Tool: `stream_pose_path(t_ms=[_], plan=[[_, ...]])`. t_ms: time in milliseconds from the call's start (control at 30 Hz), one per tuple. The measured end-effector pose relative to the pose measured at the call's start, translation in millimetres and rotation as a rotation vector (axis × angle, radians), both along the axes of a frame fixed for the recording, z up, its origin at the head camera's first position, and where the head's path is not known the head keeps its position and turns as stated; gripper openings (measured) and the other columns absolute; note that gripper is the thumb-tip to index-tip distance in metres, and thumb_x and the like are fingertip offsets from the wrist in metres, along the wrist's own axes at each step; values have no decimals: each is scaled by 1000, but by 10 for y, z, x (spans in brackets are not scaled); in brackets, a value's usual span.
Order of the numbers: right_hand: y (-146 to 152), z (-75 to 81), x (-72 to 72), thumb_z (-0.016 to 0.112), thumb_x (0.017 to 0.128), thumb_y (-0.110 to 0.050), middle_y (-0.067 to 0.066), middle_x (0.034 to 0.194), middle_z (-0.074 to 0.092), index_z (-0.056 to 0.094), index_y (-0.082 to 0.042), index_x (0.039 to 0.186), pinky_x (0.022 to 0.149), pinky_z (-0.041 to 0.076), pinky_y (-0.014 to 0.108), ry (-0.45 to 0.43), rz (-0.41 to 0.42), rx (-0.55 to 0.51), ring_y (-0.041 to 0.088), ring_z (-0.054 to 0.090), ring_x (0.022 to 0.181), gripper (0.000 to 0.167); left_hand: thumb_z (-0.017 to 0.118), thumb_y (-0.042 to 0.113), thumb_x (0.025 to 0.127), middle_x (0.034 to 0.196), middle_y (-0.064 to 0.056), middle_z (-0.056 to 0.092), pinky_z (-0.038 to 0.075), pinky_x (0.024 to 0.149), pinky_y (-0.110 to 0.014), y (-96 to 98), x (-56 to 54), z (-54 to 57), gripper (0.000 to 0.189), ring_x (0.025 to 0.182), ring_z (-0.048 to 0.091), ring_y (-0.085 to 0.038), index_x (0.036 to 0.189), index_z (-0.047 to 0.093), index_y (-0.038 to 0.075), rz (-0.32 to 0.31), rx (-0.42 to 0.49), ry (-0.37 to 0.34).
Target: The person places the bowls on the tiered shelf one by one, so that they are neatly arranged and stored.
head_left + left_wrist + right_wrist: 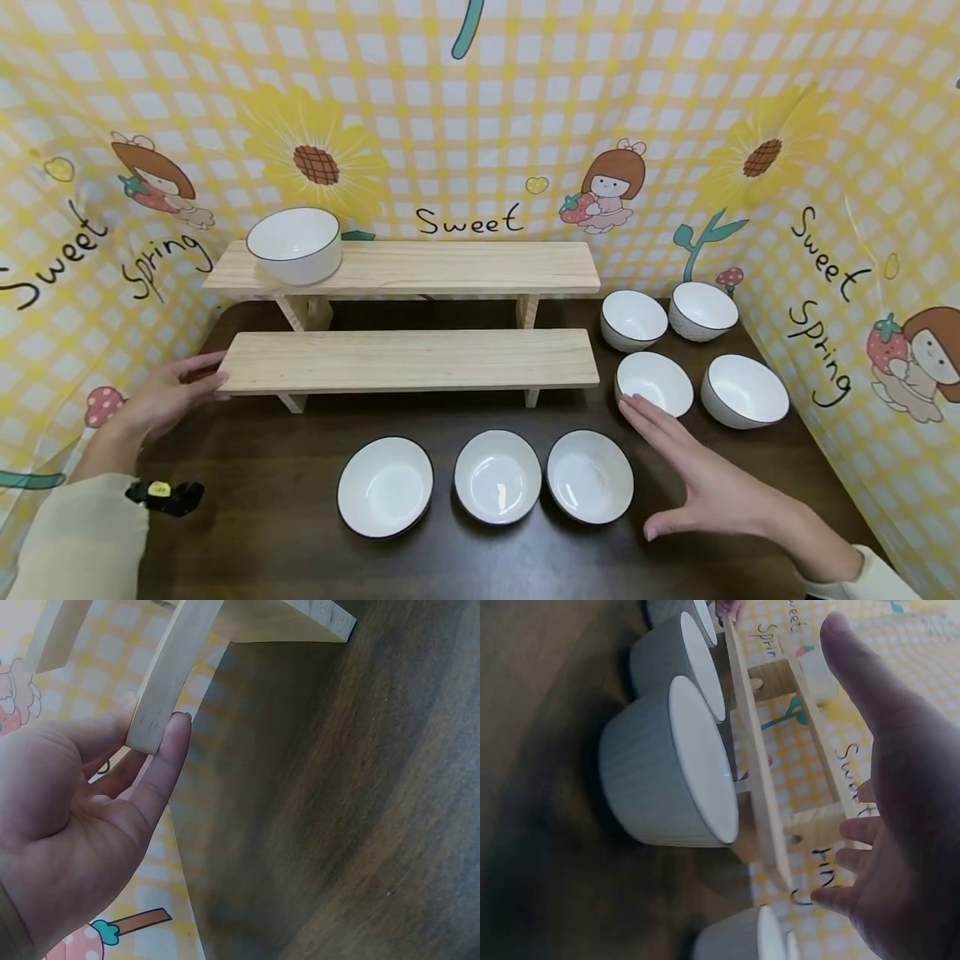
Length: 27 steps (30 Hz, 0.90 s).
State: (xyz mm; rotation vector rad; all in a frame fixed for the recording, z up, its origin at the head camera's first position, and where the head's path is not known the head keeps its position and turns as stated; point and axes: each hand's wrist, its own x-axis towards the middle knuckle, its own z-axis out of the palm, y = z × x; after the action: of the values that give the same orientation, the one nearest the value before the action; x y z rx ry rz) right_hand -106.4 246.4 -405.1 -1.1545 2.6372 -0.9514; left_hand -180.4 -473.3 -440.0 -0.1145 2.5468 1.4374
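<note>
My left hand [161,402] holds the left end of the lower board of a two-step wooden shelf [412,360]. In the left wrist view the thumb lies on one face of the board [174,679] and the fingers on the other. Spread wide and holding nothing, my right hand [712,487] hovers to the right of the front row, its fingertips overlapping a white bowl [654,379] in the head view. The front row has three dark-rimmed white bowls: a left one [386,487], a middle one [498,477] and a right one [590,477], nearest my right thumb.
Another white bowl [294,246] stands at the left of the shelf's upper board [465,265]. Several bowls, among them a textured one [702,312], cluster right of the shelf. A yellow checked cloth [480,108] encloses the dark wooden table [255,500] at the back and sides.
</note>
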Motion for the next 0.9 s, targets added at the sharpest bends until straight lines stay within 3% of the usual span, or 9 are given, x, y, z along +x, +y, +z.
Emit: stream_pose_path(t_ms=[300, 633, 900], plan=[[-8, -440, -4, 97, 64, -23, 11, 169, 12, 13, -4, 163, 115, 15, 7, -85, 38, -122, 6, 8, 153, 131, 51, 24, 108, 139, -35, 45, 61, 85, -32, -20, 3, 4, 65, 92, 68, -4, 154, 25, -14, 13, -8, 7], [-116, -700, -118, 100, 57, -32, 19, 168, 10, 8, -6, 164, 115, 15, 9, -117, 27, -132, 6, 8, 153, 143, 50, 24, 109, 141, -39, 41, 61, 86, -31, -33, -2, -10, 65, 92, 68, -5, 155, 23, -13, 7, -5, 3], [-224, -771, -155, 100, 52, -39, 21, 167, 12, 5, -7, 164, 115, 18, 13, -125, 33, -126, 7, 11, 152, 151, 52, 19, 108, 137, -36, 45, 62, 85, -33, -25, -4, -31, 63, 92, 67, -4, 153, 24, -17, -5, 16, 31]])
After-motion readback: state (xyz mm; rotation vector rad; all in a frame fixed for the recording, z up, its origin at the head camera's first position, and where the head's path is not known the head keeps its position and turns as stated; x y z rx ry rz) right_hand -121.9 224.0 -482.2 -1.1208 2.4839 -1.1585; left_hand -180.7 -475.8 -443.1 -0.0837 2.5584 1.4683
